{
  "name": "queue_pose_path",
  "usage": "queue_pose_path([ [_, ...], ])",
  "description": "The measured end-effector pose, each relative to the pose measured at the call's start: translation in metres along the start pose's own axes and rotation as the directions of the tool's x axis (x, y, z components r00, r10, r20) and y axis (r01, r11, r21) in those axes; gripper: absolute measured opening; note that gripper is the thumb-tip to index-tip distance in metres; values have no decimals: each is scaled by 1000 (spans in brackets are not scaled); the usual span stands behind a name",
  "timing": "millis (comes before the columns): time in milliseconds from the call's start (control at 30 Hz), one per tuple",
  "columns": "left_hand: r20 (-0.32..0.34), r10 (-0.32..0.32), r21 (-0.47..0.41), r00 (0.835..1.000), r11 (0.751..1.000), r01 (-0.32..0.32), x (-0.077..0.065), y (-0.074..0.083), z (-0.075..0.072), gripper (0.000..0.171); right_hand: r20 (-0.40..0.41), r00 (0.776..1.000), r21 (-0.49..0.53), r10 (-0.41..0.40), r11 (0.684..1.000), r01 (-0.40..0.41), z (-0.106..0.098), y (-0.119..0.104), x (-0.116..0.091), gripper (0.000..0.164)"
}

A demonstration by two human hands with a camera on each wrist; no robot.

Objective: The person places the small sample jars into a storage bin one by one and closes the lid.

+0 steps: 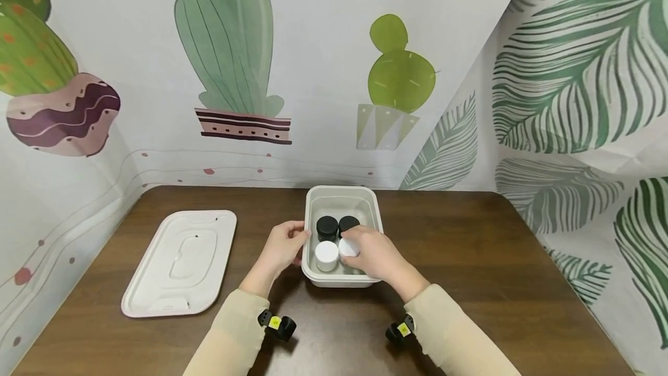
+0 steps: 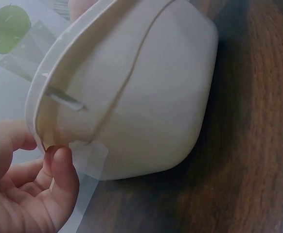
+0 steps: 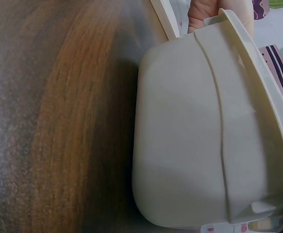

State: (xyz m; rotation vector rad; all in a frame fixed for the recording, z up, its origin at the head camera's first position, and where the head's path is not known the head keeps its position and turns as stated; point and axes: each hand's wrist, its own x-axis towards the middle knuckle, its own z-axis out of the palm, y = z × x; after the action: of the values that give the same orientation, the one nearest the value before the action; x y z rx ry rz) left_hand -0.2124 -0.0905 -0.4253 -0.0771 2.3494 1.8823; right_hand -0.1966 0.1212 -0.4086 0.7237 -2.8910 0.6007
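A pale rectangular plastic box [image 1: 341, 193] stands near the table's back edge, uncovered. Two jars with black lids [image 1: 327, 226] sit inside it, with a white-lidded jar [image 1: 326, 253] in front of them. My left hand [image 1: 282, 245] grips the box's left rim, thumb on top and fingers beneath, as the left wrist view also shows. Reaching over the front right rim, my right hand [image 1: 377, 253] pinches a second white-lidded jar [image 1: 348, 248] inside the box, partly covering it. In the right wrist view the box wall [image 3: 180, 131] hides the right fingers.
A white lid [image 1: 211, 266] lies flat on the brown wooden table [image 1: 449, 248], left of the box. Behind the table hangs a white cloth [image 1: 323, 62] printed with cacti and leaves. Each wrist wears a small black camera [image 1: 279, 325].
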Motion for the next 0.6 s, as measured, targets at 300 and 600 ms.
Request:
queue_pose_path([
  [300, 4, 24, -5, 1000, 1000, -24, -2, -1, 2, 32, 16, 1000, -27, -17, 999, 18, 1, 0, -1, 43],
  [600, 9, 22, 2, 1000, 1000, -22, -1, 2, 0, 34, 27, 999, -47, -21, 999, 23, 0, 0, 2, 43],
])
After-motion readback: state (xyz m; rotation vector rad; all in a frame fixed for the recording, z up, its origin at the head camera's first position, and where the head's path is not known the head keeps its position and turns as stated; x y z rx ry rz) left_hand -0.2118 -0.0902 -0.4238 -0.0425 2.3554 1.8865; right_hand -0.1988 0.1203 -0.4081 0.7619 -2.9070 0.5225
